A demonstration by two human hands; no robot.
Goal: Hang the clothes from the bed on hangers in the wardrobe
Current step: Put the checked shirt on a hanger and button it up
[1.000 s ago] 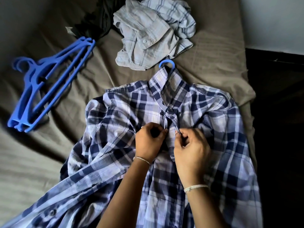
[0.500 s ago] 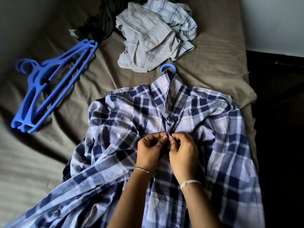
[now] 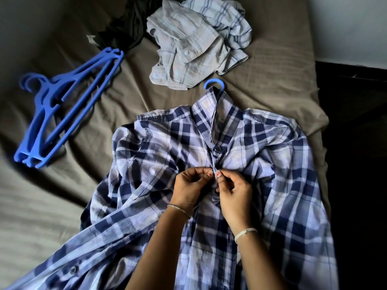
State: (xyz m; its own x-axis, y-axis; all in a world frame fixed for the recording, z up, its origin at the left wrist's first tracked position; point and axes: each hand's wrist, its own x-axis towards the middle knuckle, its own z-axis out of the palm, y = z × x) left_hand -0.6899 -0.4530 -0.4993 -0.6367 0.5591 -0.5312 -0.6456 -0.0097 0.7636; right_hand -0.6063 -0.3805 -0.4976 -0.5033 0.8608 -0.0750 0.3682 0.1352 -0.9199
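Observation:
A blue and white plaid shirt [image 3: 272, 164] lies face up on the bed with a blue hanger inside it; only the hanger's hook [image 3: 214, 83] sticks out above the collar. The top button below the collar is fastened. My left hand [image 3: 188, 189] and my right hand [image 3: 234, 195] meet at the shirt's front placket just under that button, thumbs and fingertips pinching the two edges together. One sleeve trails toward the lower left.
A crumpled pale grey striped shirt [image 3: 194, 42] lies at the head of the bed, a dark garment [image 3: 123, 28] to its left. Several spare blue hangers [image 3: 62, 109] lie stacked at the left. The brown bedsheet [image 3: 272, 84] ends at the right beside a dark floor.
My hands have closed together on the placket and now pinch it with the fingertips touching. The view has drifted slightly, so everything sits a little lower in frame.

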